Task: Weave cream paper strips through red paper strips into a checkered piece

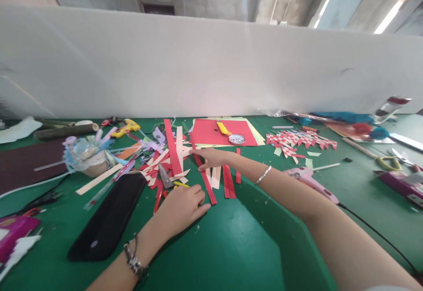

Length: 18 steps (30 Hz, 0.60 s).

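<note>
My left hand [185, 205] lies low over the green table with fingers loosely bent and thumb spread apart, partly covering the yellow handle [181, 184] of a tool. Beside it is a grey metal blade [164, 177] and a red handle [158, 197]; how these parts join is hidden. My right hand [211, 156] reaches across to the left, thumb and fingers apart, above paper strips. A long red strip [208, 187] runs beneath it, and a cream strip [179, 145] lies at its fingertips. Another red strip [172, 147] rests on the scrap pile. Shorter red strips [228, 183] lie under my right wrist.
Red paper sheets [205, 132] carry a yellow cutter [224, 128] and a round dish [237, 139]. Woven red-white pieces [297, 141] and a pink glue gun [312, 180] are right. A black case [109, 216] lies left. A white partition [211, 66] stands behind.
</note>
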Motion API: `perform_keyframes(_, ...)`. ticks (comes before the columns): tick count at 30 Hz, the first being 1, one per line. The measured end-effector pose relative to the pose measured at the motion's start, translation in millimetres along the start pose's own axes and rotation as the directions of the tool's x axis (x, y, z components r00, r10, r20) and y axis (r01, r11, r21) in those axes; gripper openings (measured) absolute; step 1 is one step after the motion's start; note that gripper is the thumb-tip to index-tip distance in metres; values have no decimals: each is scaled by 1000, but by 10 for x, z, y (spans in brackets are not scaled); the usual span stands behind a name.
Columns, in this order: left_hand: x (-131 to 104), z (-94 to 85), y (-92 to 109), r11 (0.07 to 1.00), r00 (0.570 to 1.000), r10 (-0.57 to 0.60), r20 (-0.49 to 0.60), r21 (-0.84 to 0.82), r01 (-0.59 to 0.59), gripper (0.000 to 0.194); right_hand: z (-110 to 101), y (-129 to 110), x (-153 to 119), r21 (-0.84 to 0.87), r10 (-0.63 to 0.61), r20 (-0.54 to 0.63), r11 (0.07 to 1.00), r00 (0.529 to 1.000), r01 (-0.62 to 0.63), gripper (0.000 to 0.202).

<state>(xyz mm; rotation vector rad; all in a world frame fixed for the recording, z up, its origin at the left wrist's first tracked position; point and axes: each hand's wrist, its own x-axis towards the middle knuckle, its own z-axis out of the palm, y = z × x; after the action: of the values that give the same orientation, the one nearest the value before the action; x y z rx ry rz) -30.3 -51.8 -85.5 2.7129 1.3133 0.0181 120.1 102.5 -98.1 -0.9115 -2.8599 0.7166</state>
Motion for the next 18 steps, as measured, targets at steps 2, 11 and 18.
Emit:
perform_keyframes(2, -8, 23, -36, 1000, 999, -16, -50, -14, 16, 44, 23, -29, -48, 7, 5, -42, 1000, 999, -5, 68)
perform_keyframes(11, -34, 68, -139, 993, 993, -88, -76, -87, 81, 43, 104, -114, -91, 33, -27, -169, 999, 985, 33, 29)
perform_keyframes(18, -33, -2, -87, 878, 824, -339, -453, -466, 105, 52, -235, -532, -552, 185, -113, -314, 967, 943, 177, 17)
